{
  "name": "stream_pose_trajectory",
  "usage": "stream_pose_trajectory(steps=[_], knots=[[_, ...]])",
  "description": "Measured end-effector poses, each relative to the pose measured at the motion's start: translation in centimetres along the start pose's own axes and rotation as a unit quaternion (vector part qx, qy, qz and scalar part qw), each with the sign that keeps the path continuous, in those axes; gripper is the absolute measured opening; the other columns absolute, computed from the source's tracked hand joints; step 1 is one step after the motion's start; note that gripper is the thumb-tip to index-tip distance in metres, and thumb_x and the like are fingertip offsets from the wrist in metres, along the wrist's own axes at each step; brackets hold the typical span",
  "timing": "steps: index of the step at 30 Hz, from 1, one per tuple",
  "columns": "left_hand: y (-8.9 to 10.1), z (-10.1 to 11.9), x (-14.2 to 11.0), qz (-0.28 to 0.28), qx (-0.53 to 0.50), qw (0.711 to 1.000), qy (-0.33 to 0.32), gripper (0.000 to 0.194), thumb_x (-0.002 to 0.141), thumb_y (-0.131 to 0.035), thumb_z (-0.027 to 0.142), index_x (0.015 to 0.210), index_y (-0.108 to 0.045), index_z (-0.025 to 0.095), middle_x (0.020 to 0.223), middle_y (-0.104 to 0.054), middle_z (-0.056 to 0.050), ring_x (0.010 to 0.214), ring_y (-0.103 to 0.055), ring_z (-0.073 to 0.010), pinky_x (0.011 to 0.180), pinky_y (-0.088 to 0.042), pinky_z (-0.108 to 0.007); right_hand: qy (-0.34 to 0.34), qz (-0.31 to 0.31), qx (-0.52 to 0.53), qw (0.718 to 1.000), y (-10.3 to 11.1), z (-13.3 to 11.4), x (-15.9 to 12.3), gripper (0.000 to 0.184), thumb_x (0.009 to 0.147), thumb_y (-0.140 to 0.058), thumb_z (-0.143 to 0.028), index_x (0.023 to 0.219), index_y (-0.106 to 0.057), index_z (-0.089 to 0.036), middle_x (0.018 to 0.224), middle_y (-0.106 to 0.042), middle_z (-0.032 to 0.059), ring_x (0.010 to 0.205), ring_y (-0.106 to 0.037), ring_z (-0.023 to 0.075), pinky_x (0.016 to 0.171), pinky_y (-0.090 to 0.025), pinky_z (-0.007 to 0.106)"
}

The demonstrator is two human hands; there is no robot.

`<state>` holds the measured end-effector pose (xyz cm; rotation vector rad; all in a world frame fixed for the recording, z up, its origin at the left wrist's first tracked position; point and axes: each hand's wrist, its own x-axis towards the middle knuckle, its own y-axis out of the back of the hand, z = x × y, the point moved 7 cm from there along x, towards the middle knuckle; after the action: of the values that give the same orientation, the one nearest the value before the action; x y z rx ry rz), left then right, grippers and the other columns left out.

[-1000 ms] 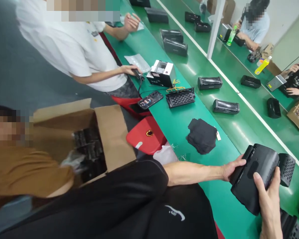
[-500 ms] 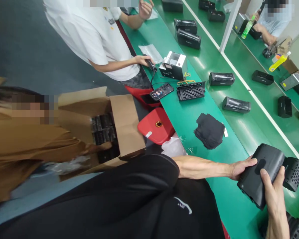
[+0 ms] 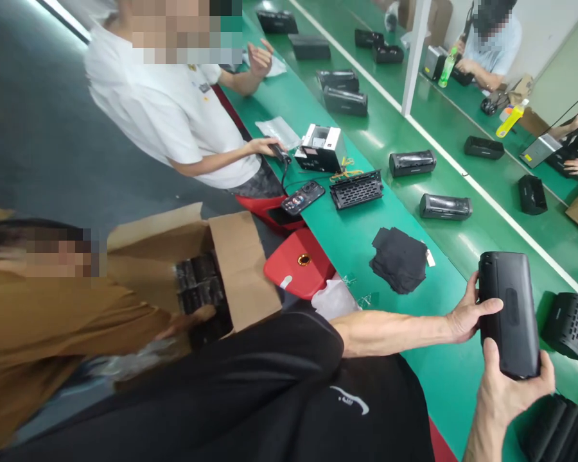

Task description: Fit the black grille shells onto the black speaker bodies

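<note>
I hold a black rounded casing [image 3: 508,311] upright over the green bench [image 3: 366,244] at the lower right. My left hand [image 3: 467,314] grips its left edge, thumb across the front. My right hand [image 3: 508,388] cups its bottom end from below, fingers wrapped round it. A black perforated part [image 3: 568,324] stands on the bench just right of the casing. More black ribbed parts [image 3: 561,433] lie at the bottom right corner.
A stack of black fabric pieces [image 3: 399,260] lies left of the casing. Beyond are a black grille [image 3: 356,189], a phone [image 3: 302,197], a white-edged box [image 3: 320,147] and several black casings. Left of the bench: red stools [image 3: 298,263], an open carton [image 3: 202,282], two people.
I turned the casing from lying tilted to upright and lifted it clear of the perforated part, which now rests apart on the bench. My right hand shifted to its bottom end.
</note>
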<state>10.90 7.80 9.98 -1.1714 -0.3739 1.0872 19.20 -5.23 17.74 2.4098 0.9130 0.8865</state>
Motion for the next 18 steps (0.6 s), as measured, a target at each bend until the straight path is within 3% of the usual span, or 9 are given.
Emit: stream_pose_trajectory(steps=[2, 4, 7, 9, 10, 15, 18], knots=[[0.4, 2.1, 0.4, -0.02, 0.079, 0.996, 0.024, 0.127, 0.052, -0.099, 0.063, 0.16, -0.036, 0.04, 0.161, -0.045, -0.015, 0.139, -0.055, -0.0385, 0.102, -0.053, -0.054, -0.012, -0.027, -0.017, 0.999, 1.2, 1.5, 1.2, 0.098, 0.078, -0.087, -0.063, 0.157, -0.048, -0.022, 0.15, -0.051, 0.0238, 0.138, -0.05, 0.0538, 0.118, -0.039, 0.075], [0.3, 5.9, 1.1, -0.064, 0.183, 0.981, 0.013, 0.125, 0.051, -0.1, 0.063, 0.158, -0.042, 0.035, 0.168, -0.036, -0.017, 0.143, -0.051, -0.0402, 0.105, -0.052, -0.057, -0.034, -0.082, -0.035, 0.995, 3.0, 3.6, 2.3, 0.103, 0.071, -0.089, -0.069, 0.153, -0.054, -0.018, 0.129, -0.061, 0.0209, 0.117, -0.061, 0.0514, 0.106, -0.047, 0.075], [-1.6, 10.5, 1.5, -0.209, 0.345, 0.915, 0.003, 0.118, 0.053, -0.103, 0.045, 0.158, -0.05, 0.033, 0.166, -0.042, -0.013, 0.149, -0.047, -0.0363, 0.117, -0.044, -0.05, -0.049, -0.137, -0.034, 0.989, 5.2, 5.7, 2.7, 0.104, 0.065, -0.09, -0.073, 0.149, -0.059, -0.02, 0.117, -0.063, 0.0157, 0.105, -0.062, 0.0463, 0.099, -0.051, 0.071], [-2.9, 11.5, 1.0, -0.295, 0.401, 0.867, 0.022, 0.107, 0.056, -0.101, 0.043, 0.153, -0.058, 0.031, 0.159, -0.052, -0.009, 0.144, -0.052, -0.0336, 0.117, -0.044, -0.044, -0.05, -0.145, -0.011, 0.988, 5.5, 6.0, 2.3, 0.103, 0.066, -0.088, -0.073, 0.149, -0.058, -0.021, 0.125, -0.061, 0.0159, 0.109, -0.06, 0.0449, 0.101, -0.05, 0.067], [-3.2, 11.7, 0.8, -0.313, 0.418, 0.852, 0.025, 0.101, 0.058, -0.099, 0.044, 0.151, -0.061, 0.03, 0.156, -0.055, -0.008, 0.14, -0.055, -0.0326, 0.116, -0.046, -0.042, -0.057, -0.145, 0.004, 0.988, 5.3, 6.0, 2.1, 0.103, 0.066, -0.088, -0.073, 0.15, -0.058, -0.021, 0.129, -0.06, 0.016, 0.111, -0.06, 0.0438, 0.102, -0.049, 0.066], [-2.5, 11.4, 0.2, -0.251, 0.476, 0.842, -0.044, 0.091, 0.065, -0.093, 0.049, 0.147, -0.063, 0.025, 0.147, -0.06, -0.01, 0.131, -0.058, -0.0317, 0.113, -0.046, -0.041, -0.13, -0.139, 0.073, 0.979, 4.1, 6.7, 1.9, 0.106, 0.064, -0.09, -0.072, 0.151, -0.057, -0.021, 0.142, -0.055, 0.0162, 0.12, -0.054, 0.0412, 0.11, -0.039, 0.065], [-0.6, 10.3, 0.0, -0.202, 0.42, 0.883, -0.048, 0.085, 0.064, -0.092, 0.044, 0.142, -0.065, 0.026, 0.138, -0.065, -0.008, 0.122, -0.061, -0.0291, 0.108, -0.047, -0.039, -0.143, -0.165, 0.074, 0.973, 3.9, 7.4, 2.9, 0.108, 0.064, -0.089, -0.071, 0.153, -0.054, -0.022, 0.145, -0.053, 0.0158, 0.126, -0.052, 0.0409, 0.117, -0.033, 0.066]])
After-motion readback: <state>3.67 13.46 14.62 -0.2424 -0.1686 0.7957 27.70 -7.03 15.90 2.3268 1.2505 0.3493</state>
